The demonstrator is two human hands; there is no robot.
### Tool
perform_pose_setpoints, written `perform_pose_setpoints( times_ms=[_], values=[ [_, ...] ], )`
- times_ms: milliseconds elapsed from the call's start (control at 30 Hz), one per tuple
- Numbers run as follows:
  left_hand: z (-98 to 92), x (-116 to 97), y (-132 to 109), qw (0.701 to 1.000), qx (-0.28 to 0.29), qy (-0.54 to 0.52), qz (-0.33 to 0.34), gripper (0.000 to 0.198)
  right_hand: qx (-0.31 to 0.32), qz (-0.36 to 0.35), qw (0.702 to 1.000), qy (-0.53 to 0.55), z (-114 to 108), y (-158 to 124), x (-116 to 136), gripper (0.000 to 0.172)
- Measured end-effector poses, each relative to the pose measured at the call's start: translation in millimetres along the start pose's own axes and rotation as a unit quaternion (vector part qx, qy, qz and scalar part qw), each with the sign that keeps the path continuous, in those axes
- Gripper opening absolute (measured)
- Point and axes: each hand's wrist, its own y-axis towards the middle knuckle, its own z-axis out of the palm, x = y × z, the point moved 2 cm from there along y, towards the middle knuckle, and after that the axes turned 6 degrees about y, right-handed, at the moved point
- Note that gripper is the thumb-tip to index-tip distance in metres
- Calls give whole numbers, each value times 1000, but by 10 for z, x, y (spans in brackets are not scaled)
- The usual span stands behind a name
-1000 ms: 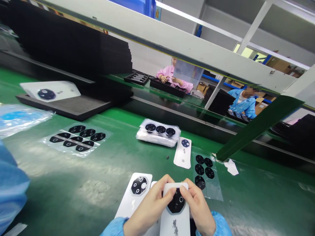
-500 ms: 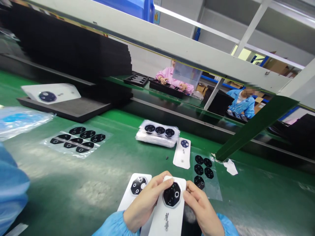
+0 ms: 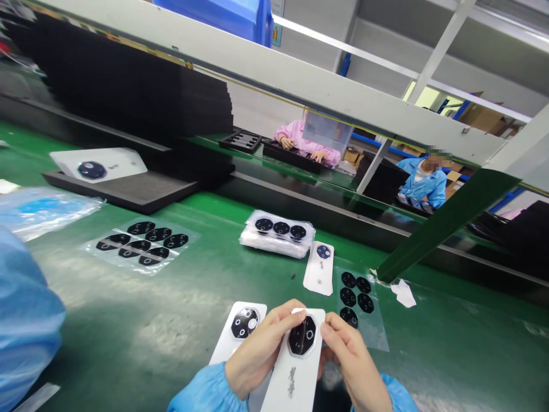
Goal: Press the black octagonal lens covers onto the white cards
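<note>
I hold a white phone back cover with a black octagonal camera piece near the bottom middle. My left hand grips its left edge, thumb at the top corner. My right hand pinches its right edge beside the camera piece. A second white cover with a black camera piece lies flat just left of my hands. A clear sheet of black camera stickers lies just right of them.
On the green belt: a small white cover, a stack of bagged sticker sheets, another sticker sheet, a white scrap. A black tray carries a white cover. A blue sleeve at left. Two people work across the line.
Both hands shifted on the held cover, which tilted left then steadied; my right hand moved off the camera piece to the cover's right edge. The view panned slightly.
</note>
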Motion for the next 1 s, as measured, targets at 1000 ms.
perform_pose_setpoints(
  times_ms=[1000],
  values=[
    [70,-23,-79,974,-44,207,85,34,-183,-49,982,11,-212,8,-192,35]
  ],
)
